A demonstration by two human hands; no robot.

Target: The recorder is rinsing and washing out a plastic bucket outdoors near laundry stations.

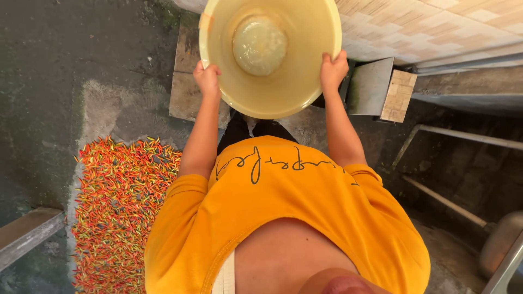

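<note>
I hold a large cream plastic basin [297, 76] out in front of me with both hands, its rim gripped on opposite sides. My left hand [207, 78] clasps the left edge and my right hand [333, 69] clasps the right edge. A small pool of cloudy water [260, 44] lies in the basin's bottom. My orange shirt [283, 218] fills the lower frame below the arms.
A wide spread of red, orange and green chillies [117, 209] lies on the concrete ground at the left. A wooden board [185, 81] sits under the basin. A metal box [376, 87] stands at the right, by a tiled step [436, 27] and pipes [447, 201].
</note>
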